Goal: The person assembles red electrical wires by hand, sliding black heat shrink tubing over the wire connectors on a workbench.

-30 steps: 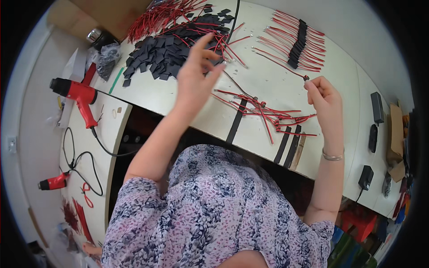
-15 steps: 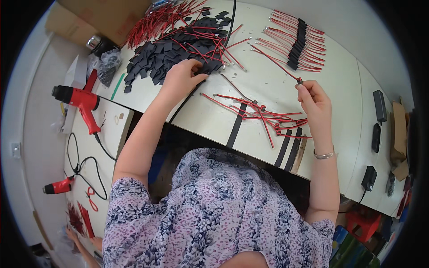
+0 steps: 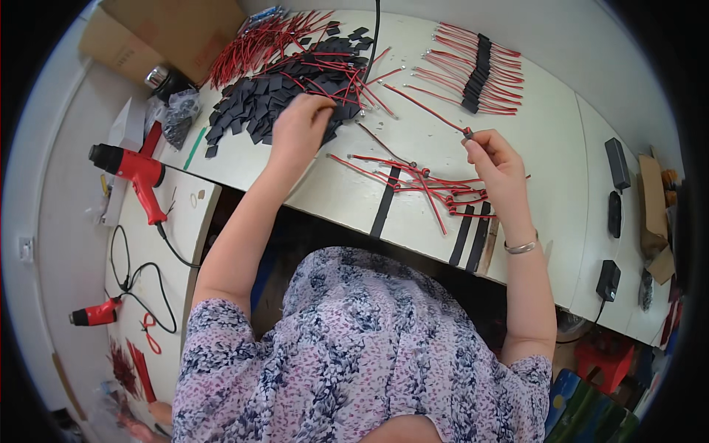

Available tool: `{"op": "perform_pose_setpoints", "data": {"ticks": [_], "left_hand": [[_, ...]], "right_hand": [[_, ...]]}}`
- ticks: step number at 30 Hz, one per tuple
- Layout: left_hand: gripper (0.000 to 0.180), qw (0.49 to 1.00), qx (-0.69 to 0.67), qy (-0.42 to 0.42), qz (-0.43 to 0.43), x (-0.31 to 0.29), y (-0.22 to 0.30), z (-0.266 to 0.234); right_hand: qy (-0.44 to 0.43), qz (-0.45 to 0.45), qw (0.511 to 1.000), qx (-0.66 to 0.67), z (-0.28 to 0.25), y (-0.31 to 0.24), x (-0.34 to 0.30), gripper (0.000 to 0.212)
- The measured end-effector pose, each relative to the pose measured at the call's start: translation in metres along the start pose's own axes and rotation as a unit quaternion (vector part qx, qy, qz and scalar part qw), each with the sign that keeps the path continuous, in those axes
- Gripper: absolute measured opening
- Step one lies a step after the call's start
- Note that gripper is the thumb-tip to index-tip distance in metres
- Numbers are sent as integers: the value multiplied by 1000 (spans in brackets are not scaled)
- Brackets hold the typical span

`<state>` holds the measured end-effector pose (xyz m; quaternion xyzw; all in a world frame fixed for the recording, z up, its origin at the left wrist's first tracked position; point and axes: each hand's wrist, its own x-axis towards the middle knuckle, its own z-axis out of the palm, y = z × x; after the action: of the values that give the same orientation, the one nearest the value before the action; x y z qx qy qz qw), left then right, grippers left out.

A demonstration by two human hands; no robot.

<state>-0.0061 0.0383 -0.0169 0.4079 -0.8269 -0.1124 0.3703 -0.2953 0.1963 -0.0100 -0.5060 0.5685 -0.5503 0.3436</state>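
Observation:
My right hand (image 3: 501,164) pinches a red-and-black wire lead (image 3: 426,111) near a small dark bulge; the lead's long end points up and left. My left hand (image 3: 299,127) bends over the right edge of a heap of flat black sleeve pieces (image 3: 258,100). Its fingers are curled closed against the thumb, and whatever lies between them is hidden. Below and between my hands, several red-and-black leads (image 3: 425,184) with dark bulges lie crossed on the white table.
A neat row of leads with black sleeves (image 3: 478,74) lies at the far right. Red wires (image 3: 258,48) are heaped at the far left. A red heat gun (image 3: 136,173) rests at left. Black strips (image 3: 385,203) mark the near edge. A black cable (image 3: 375,44) hangs behind the heap.
My left fingers have closed together over the black pieces. My right hand has moved slightly left with the lead. The whole view has shifted a little.

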Motion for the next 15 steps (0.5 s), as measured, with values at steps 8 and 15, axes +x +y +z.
{"op": "perform_pose_setpoints", "data": {"ticks": [8, 15], "left_hand": [[23, 963, -110, -163, -182, 6, 17, 10], [24, 858, -396, -295, -139, -4, 71, 42]], "right_hand": [[-18, -29, 999, 6, 2, 4, -1, 14], [-60, 27, 998, 3, 13, 0, -3, 11]]}}
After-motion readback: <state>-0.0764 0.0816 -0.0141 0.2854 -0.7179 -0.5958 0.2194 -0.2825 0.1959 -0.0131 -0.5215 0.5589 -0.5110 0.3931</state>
